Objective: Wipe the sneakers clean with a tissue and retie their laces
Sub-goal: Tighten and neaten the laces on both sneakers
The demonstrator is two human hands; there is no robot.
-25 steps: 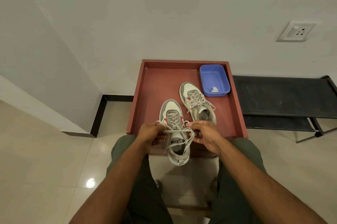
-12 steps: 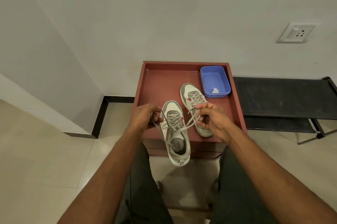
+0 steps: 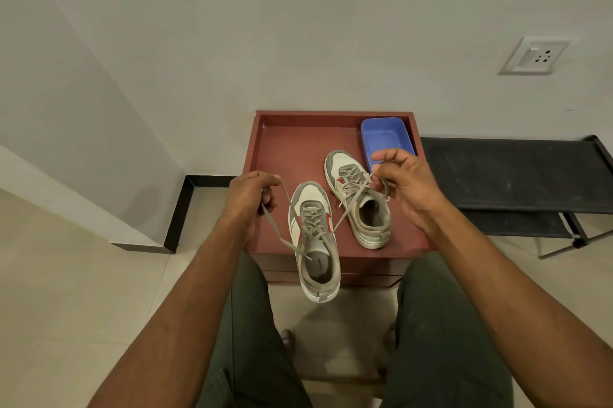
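**Laces drawn out to both sides of the near sneaker**

Start at the left. Your left hand (image 3: 251, 196) is curled tight on one lace end (image 3: 277, 228), which runs from your fist down and to the right, toward the top eyelets of the near sneaker (image 3: 315, 241). That shoe lies between your two hands, its long axis running near to far, toe pointing away from you and heel hanging over the near edge of the red tray (image 3: 285, 148).

The crossing of the two strands sits low over the tongue, roughly midway between your hands, so neither hand is clearly nearer to it. Both strands look taut, rising outward from it in a V.

Moving right, the other lace end (image 3: 353, 205) climbs up and to the right, passing over the second sneaker (image 3: 360, 205), which rests farther back on the tray with its own laces loose. Your right hand (image 3: 406, 185) pinches that strand between thumb and fingers, just in front of the blue tub (image 3: 381, 135) at the tray's far right corner.

The next move likely depends on bringing both hands inward to the centre line of the shoe to form loops; whether a first knot is already set I cannot tell.
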